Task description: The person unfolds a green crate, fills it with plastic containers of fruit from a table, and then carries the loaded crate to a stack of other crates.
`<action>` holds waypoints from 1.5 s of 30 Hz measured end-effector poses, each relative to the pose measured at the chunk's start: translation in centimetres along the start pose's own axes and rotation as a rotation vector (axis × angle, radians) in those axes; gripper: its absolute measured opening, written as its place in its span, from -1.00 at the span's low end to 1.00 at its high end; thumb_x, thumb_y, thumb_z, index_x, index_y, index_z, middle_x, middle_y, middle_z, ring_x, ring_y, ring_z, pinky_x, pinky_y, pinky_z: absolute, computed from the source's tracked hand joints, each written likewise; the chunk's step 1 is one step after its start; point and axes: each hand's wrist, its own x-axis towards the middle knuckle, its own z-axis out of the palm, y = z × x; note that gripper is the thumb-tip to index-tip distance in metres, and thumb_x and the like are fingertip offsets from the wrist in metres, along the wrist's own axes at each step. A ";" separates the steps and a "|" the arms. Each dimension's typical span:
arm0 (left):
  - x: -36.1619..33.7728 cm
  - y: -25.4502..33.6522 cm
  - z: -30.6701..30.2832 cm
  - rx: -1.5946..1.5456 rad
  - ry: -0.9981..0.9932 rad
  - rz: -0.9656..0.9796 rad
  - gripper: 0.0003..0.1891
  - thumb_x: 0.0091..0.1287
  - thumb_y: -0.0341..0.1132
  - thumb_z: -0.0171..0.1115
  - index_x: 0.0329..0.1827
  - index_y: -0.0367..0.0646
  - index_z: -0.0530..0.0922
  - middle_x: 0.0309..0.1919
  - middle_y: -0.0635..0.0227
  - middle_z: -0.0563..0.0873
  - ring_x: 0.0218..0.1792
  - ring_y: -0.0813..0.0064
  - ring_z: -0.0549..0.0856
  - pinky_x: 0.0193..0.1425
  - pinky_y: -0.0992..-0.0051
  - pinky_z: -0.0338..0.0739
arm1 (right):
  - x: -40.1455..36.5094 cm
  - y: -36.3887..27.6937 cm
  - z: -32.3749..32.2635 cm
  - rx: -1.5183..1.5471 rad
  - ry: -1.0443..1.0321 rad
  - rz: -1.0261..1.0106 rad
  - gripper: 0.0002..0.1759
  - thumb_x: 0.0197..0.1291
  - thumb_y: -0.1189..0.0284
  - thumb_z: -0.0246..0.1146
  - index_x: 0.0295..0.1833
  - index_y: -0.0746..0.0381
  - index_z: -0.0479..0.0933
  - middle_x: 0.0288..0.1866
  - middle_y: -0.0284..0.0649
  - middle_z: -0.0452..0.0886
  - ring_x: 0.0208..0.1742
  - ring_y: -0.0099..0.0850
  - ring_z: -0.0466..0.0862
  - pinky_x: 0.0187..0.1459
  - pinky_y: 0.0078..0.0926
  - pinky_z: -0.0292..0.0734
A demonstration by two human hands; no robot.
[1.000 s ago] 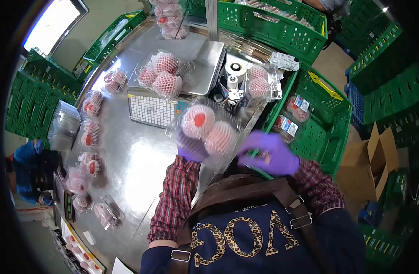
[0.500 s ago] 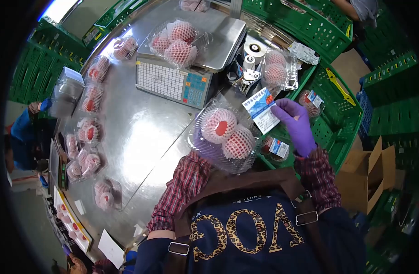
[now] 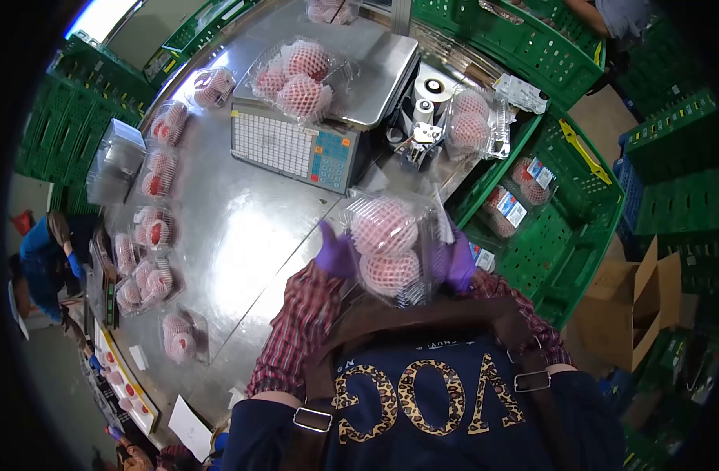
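While gripped on both sides, clamshell (image 3: 391, 247) sits between left hand (image 3: 336, 253) and right hand (image 3: 458, 263), above table (image 3: 242, 235).

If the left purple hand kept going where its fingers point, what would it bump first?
Probably the scale keypad. The left hand, holding the clear fruit box, points across the steel table toward it, though depth is unclear.

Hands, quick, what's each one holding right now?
Left hand: closed on the clear fruit clamshell, left side.
Right hand: closed on the same clamshell, right side.
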 end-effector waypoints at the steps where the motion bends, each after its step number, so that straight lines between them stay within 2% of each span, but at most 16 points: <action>1: -1.1 -0.4 0.0 0.013 -0.100 0.031 -0.05 0.08 0.43 -0.19 0.33 -0.22 0.07 0.24 0.09 0.29 0.19 0.16 0.38 0.26 0.19 0.28 | 0.1 0.1 -0.1 0.145 0.007 0.068 -0.65 0.28 0.29 -0.01 0.04 0.32 0.39 -0.09 -0.15 0.54 -0.02 -0.30 0.53 0.09 -0.32 0.41; 2: -2.9 0.9 0.7 0.179 0.163 -0.211 -0.18 0.16 0.14 0.08 0.32 -0.25 0.06 0.22 0.09 0.31 0.19 0.18 0.38 0.28 0.20 0.27 | 0.2 0.1 -0.1 0.290 0.024 0.136 -0.64 0.28 0.29 -0.02 0.05 0.31 0.38 -0.07 -0.14 0.53 -0.02 -0.29 0.53 0.10 -0.32 0.41; 6: -3.4 1.0 -0.5 -0.058 0.089 -0.132 -0.23 -0.09 -0.47 0.12 0.30 -0.26 0.08 0.19 0.12 0.35 0.18 0.20 0.41 0.27 0.20 0.28 | 1.1 1.0 3.5 -0.714 0.318 -0.274 -0.63 0.24 0.27 0.06 0.05 0.28 0.37 -0.05 -0.18 0.52 -0.06 -0.36 0.53 0.01 -0.38 0.44; 10: -1.8 1.7 2.9 -0.008 0.355 0.037 -0.26 -0.02 -0.47 0.14 0.29 -0.24 0.07 0.14 0.15 0.39 0.16 0.24 0.40 0.25 0.22 0.30 | -1.7 -2.1 8.7 -1.287 0.238 -0.899 -0.74 0.15 0.34 0.19 -0.09 0.21 0.43 -0.23 -0.30 0.58 -0.23 -0.49 0.58 -0.12 -0.47 0.47; 15: 1.4 0.5 5.2 0.218 0.417 0.319 -0.25 -0.03 -0.57 0.20 0.28 -0.12 0.08 0.13 0.20 0.36 0.15 0.31 0.40 0.20 0.32 0.35 | -1.4 4.7 11.9 -1.849 0.216 -0.485 -0.82 -0.02 0.46 0.32 -0.29 0.27 0.51 -0.45 -0.43 0.52 -0.40 -0.69 0.47 -0.33 -0.76 0.37; 17: 2.3 -0.1 6.7 0.292 0.468 0.428 -0.24 -0.03 -0.60 0.19 0.28 -0.11 0.06 0.13 0.21 0.35 0.14 0.33 0.40 0.18 0.34 0.36 | 0.7 4.5 11.0 -2.271 0.332 -0.741 -0.76 -0.08 0.41 0.38 -0.35 0.30 0.50 -0.55 -0.40 0.49 -0.48 -0.69 0.44 -0.38 -0.73 0.36; 21: 5.1 -1.1 7.0 0.109 0.508 0.444 -0.23 -0.01 -0.64 0.17 0.28 -0.08 0.03 0.11 0.20 0.34 0.11 0.33 0.41 0.15 0.35 0.39 | -1.8 0.8 10.2 -2.437 0.301 -1.173 -0.50 -0.08 0.39 0.39 -0.01 0.25 0.38 -0.13 -0.26 0.49 -0.23 -0.67 0.45 -0.21 -0.68 0.36; 22: 6.4 -1.4 7.6 0.081 0.456 0.442 -0.25 0.01 -0.62 0.17 0.28 -0.09 0.03 0.09 0.20 0.36 0.08 0.32 0.43 0.13 0.34 0.40 | -3.0 -1.2 9.4 -2.277 0.328 -1.075 -0.29 -0.02 0.37 0.35 0.24 0.15 0.18 0.10 -0.25 0.36 -0.05 -0.52 0.43 0.00 -0.55 0.35; 26: 13.1 -5.1 10.1 0.280 0.285 0.289 -0.27 0.04 -0.54 0.24 0.26 -0.11 0.05 0.07 0.20 0.39 0.05 0.34 0.46 0.12 0.37 0.40 | -5.1 -5.4 5.5 -0.846 -0.034 -0.479 -0.35 0.19 0.26 0.12 0.35 0.08 0.04 0.24 -0.20 0.27 0.20 -0.28 0.33 0.22 -0.23 0.24; 27: 14.1 -6.0 10.5 0.390 0.202 0.144 -0.22 0.08 -0.50 0.21 0.34 -0.08 -0.02 0.18 0.15 0.31 0.19 0.31 0.35 0.23 0.32 0.27 | -5.5 -6.7 6.4 -0.702 0.111 -0.660 -0.40 0.22 0.25 0.06 0.33 0.12 0.07 0.27 -0.18 0.24 0.25 -0.26 0.29 0.24 -0.21 0.23; 30: 15.8 -7.8 10.6 0.583 0.043 -0.115 -0.09 0.10 -0.42 0.25 0.40 -0.02 -0.21 0.29 0.10 0.10 0.25 0.23 0.25 0.25 0.35 0.24 | -9.5 -14.7 8.7 -1.071 0.107 -0.960 -0.42 0.17 0.23 0.07 0.25 0.25 0.16 0.17 -0.12 0.36 0.15 -0.20 0.40 0.16 -0.11 0.31; 31: 15.8 -7.8 10.4 0.565 0.043 -0.173 -0.14 0.13 -0.42 0.22 0.40 -0.05 -0.17 0.25 0.10 0.18 0.22 0.26 0.31 0.24 0.37 0.25 | -10.8 -18.2 9.7 -0.780 0.151 -0.953 -0.44 0.15 0.29 0.09 0.23 0.28 0.18 0.14 -0.11 0.39 0.13 -0.22 0.43 0.12 -0.13 0.36; 37: 12.0 -5.7 4.9 0.599 0.345 -0.218 -0.44 0.25 -0.38 0.07 0.30 -0.22 0.11 0.04 0.13 0.45 0.07 0.36 0.47 0.19 0.43 0.32 | -10.9 -37.9 15.0 -1.535 0.288 -1.514 -0.32 -0.02 0.43 0.28 0.24 0.26 0.20 0.12 -0.17 0.40 0.08 -0.37 0.44 0.08 -0.42 0.36; 41: 6.1 -3.6 3.7 0.682 0.711 -0.214 -0.49 0.25 -0.25 0.09 0.24 -0.20 0.24 -0.03 0.16 0.52 -0.04 0.38 0.56 0.12 0.44 0.38 | -7.8 -46.3 14.1 -1.773 0.353 -1.492 -0.27 0.03 0.35 0.25 0.29 0.34 0.12 0.19 -0.11 0.35 0.21 -0.34 0.33 0.19 -0.42 0.22; 43: 2.8 -3.1 4.0 0.727 0.929 -0.195 -0.55 0.26 -0.32 0.07 0.19 -0.28 0.29 -0.10 0.14 0.57 -0.06 0.39 0.57 0.08 0.47 0.42 | -8.2 -54.3 8.0 -1.480 0.668 -1.157 -0.34 0.06 0.38 0.21 0.26 0.36 0.16 0.17 -0.09 0.36 0.18 -0.33 0.37 0.16 -0.44 0.26; 45: -1.9 -3.4 4.7 0.655 1.110 -0.116 -0.56 0.25 -0.31 0.07 0.18 -0.28 0.30 -0.13 0.15 0.59 -0.06 0.41 0.57 0.06 0.46 0.43 | -8.8 -53.0 6.4 -1.316 0.477 -0.901 -0.60 0.21 0.20 0.06 0.03 0.25 0.40 -0.19 -0.28 0.47 -0.25 -0.48 0.49 -0.24 -0.53 0.44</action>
